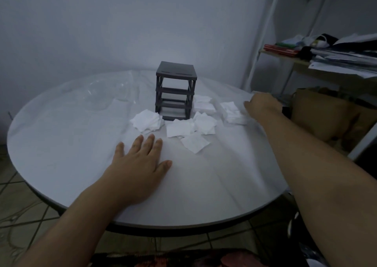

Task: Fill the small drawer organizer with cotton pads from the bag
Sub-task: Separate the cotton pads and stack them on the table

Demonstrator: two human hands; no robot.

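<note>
A small dark grey drawer organizer (175, 90) stands upright near the middle of the round table; its frame shows open bays with no drawers in them. Several square white cotton pads (189, 126) lie in loose heaps around its base, in front and to the right. A clear plastic bag (106, 94) lies flat to the organizer's left. My left hand (140, 164) rests flat on the table, fingers straight, just short of the pads. My right hand (262, 106) reaches to the table's right edge beside a stack of pads (232, 113); its fingertips are hidden.
The table (61, 154) is white and round, with a dark rim. A brown paper bag (318, 113) stands on the floor to the right, under a shelf (326, 62) piled with papers and clothes. Tiled floor shows at the lower left.
</note>
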